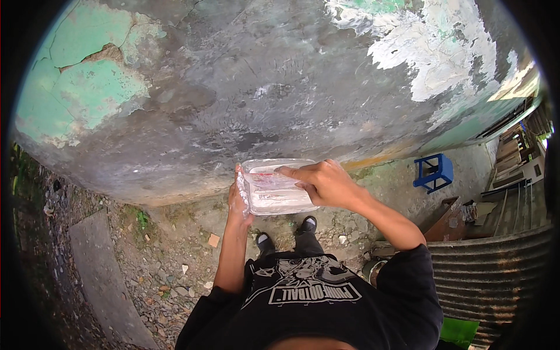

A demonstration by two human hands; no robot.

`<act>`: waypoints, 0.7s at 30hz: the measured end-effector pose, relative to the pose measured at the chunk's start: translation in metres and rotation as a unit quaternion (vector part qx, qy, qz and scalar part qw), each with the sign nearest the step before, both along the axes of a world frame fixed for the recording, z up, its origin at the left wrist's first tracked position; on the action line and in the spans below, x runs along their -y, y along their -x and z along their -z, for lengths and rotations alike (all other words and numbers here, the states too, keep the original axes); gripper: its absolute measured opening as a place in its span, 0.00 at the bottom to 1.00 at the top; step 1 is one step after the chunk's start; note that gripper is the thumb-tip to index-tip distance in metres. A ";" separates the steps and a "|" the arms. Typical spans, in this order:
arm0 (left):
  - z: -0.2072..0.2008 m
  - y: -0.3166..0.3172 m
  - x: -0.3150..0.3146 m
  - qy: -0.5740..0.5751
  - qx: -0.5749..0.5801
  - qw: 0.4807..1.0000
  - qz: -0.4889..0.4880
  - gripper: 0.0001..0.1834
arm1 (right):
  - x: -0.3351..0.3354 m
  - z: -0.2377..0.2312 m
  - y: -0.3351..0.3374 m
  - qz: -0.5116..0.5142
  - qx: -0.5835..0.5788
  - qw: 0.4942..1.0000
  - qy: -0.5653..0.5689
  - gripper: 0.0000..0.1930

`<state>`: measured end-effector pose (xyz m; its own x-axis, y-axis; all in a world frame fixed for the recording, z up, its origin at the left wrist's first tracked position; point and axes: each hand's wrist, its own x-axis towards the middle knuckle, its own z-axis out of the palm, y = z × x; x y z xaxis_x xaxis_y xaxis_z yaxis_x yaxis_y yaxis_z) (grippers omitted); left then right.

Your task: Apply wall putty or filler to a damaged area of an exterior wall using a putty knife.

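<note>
Held in front of the wall is a clear plastic container (279, 209), its inside coated with white paste (271, 201). My left hand (238, 201) grips its left side, with white smears on the fingers and palm. Over the container, my right hand (324, 182) closes on a flat, pale spreader (271, 180) with a red line along it. The index finger stretches along the spreader, and my hand hides its right end. White paste smears the spreader, which lies across the inside of the container.
A worn grey wall (245, 87) rises ahead, with peeling green paint (93, 81) and a white patch (431, 46). A blue plastic stool (434, 172) stands at the right beside corrugated sheeting (496, 280). Stones and a flat slab (108, 274) lie at the left.
</note>
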<state>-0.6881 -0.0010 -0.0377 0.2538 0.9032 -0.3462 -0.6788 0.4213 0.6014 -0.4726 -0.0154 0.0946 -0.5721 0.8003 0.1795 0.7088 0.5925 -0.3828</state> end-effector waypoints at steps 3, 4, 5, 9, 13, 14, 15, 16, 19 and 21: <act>0.000 0.000 0.004 -0.011 -0.027 1.000 -0.002 0.34 | 0.000 -0.003 -0.002 -0.005 -0.043 0.999 0.019 0.29; -0.001 -0.001 0.006 -0.030 -0.047 0.998 -0.016 0.36 | -0.001 -0.006 -0.003 0.003 -0.080 0.996 0.041 0.29; -0.006 -0.002 0.007 -0.029 -0.047 0.998 -0.015 0.36 | -0.002 -0.011 -0.003 0.004 -0.080 0.996 0.042 0.29; -0.018 -0.006 0.011 -0.015 -0.013 1.000 0.014 0.35 | -0.002 -0.022 -0.002 0.039 -0.038 0.996 -0.074 0.28; -0.010 -0.004 0.015 -0.018 -0.027 0.999 0.028 0.35 | 0.003 -0.010 0.001 0.029 0.016 0.998 -0.057 0.29; -0.007 -0.005 0.015 -0.020 -0.027 0.999 0.028 0.35 | 0.004 -0.006 0.000 0.029 0.019 0.998 -0.043 0.30; -0.004 -0.007 0.016 -0.019 -0.034 0.999 0.016 0.35 | 0.004 -0.002 -0.002 0.029 0.019 0.998 -0.045 0.30; -0.001 -0.008 0.017 -0.017 -0.041 0.999 0.005 0.35 | 0.004 0.003 -0.004 0.030 0.015 0.999 -0.035 0.29; -0.003 -0.007 0.021 -0.013 -0.032 0.999 0.011 0.34 | 0.008 0.005 -0.004 0.035 0.007 0.999 -0.005 0.29; -0.003 -0.006 0.023 -0.013 -0.034 0.999 0.004 0.34 | 0.009 0.004 -0.003 0.036 0.004 0.999 0.014 0.29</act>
